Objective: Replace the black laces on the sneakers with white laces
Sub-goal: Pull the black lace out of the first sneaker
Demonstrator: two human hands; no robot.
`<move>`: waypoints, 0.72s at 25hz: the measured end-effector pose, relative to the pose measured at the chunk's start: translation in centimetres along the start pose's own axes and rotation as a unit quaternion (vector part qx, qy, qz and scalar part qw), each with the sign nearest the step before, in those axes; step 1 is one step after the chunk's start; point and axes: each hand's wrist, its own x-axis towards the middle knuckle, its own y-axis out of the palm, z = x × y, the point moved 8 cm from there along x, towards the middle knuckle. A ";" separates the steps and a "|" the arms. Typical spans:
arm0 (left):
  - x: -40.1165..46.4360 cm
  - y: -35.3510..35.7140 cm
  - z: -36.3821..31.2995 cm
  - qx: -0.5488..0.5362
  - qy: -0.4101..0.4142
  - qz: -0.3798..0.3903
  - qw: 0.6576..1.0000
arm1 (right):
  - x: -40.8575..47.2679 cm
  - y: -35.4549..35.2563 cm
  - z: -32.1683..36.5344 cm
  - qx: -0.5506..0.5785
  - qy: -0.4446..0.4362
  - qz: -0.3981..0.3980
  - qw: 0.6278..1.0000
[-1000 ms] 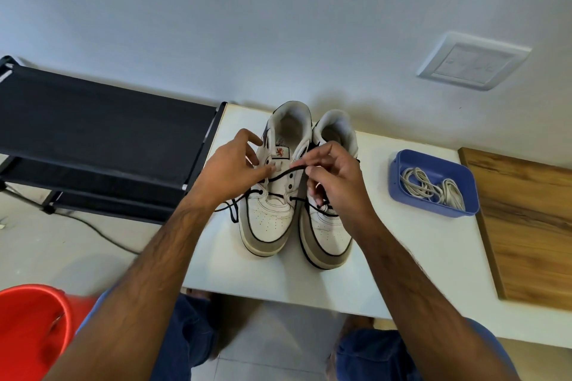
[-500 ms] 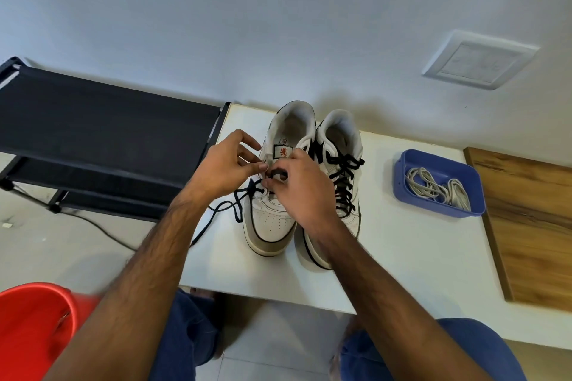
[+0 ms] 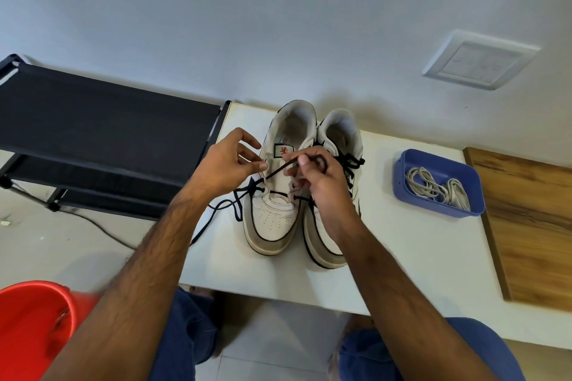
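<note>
Two sneakers stand side by side on the table (image 3: 402, 257), toes toward the near edge, heels toward the far wall. The left sneaker (image 3: 275, 213) touches the right sneaker (image 3: 328, 244) along their inner sides. Above the left sneaker, the left hand (image 3: 227, 167) is at its left flank and the right hand (image 3: 322, 176) is over the gap between the pair, with a lace (image 3: 275, 172) stretched between them. Loose lace trails left, apparently over the table's left edge. Right of the sneakers, well apart, sits a tray (image 3: 402, 176) with laces (image 3: 439, 189) in it. Right of the tray lies a board (image 3: 532, 226). Left of the table stands a rack (image 3: 102, 124); a bucket (image 3: 34, 322) sits at the near left.
</note>
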 end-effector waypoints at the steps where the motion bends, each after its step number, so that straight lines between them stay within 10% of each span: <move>1: 0.0 0.0 0.0 0.002 0.000 0.001 1.000 | -0.2 -0.3 0.2 0.108 0.010 0.016 0.994; 5: -0.1 0.0 0.0 0.003 -0.003 0.002 1.000 | -0.5 -0.8 0.9 0.285 0.080 0.026 0.955; 8: -0.1 0.0 0.0 0.003 -0.004 0.000 1.000 | -0.1 -1.2 1.8 -0.103 0.016 0.014 0.994; 11: -0.1 0.0 -0.1 0.003 -0.001 -0.002 1.000 | 0.0 1.0 1.6 -0.452 -0.060 0.070 0.887; 15: 0.0 -0.1 0.1 0.004 -0.003 -0.005 1.000 | -0.1 3.7 2.0 -0.592 -0.105 0.070 0.796; 18: 0.0 -0.1 0.0 -0.003 -0.001 -0.004 1.000 | -0.1 2.8 1.7 -0.521 -0.070 0.055 0.849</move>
